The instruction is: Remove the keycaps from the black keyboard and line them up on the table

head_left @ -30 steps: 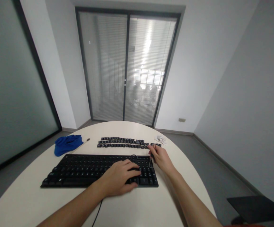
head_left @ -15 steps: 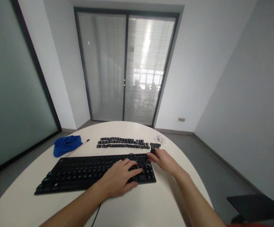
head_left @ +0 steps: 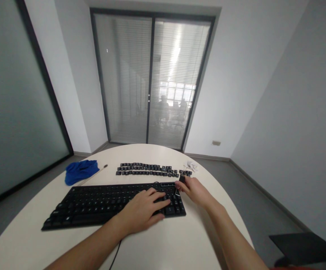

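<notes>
A black keyboard (head_left: 95,204) lies across the table in front of me. My left hand (head_left: 144,210) rests on its right part with the fingers spread over the keys, holding nothing. At the keyboard's upper right corner, my right hand (head_left: 192,189) is closed around a keycap puller (head_left: 182,179) with a dark handle. The puller's thin wire loop points down at the number pad keys; whether it grips a key, I cannot tell. Beyond the keyboard, loose black keycaps (head_left: 144,173) are laid out in rows.
On the white round table (head_left: 179,243), a blue cloth (head_left: 81,171) and a thin stick with a dark brush-like tip (head_left: 105,166) lie at the left. Crumpled white material (head_left: 191,165) sits behind my right hand. A cable (head_left: 114,255) runs off the near edge. A dark chair (head_left: 303,247) stands at the right.
The view has shifted very slightly. Both hands stay in nearly the same place, and the puller's wire loop has tilted or moved a little.
</notes>
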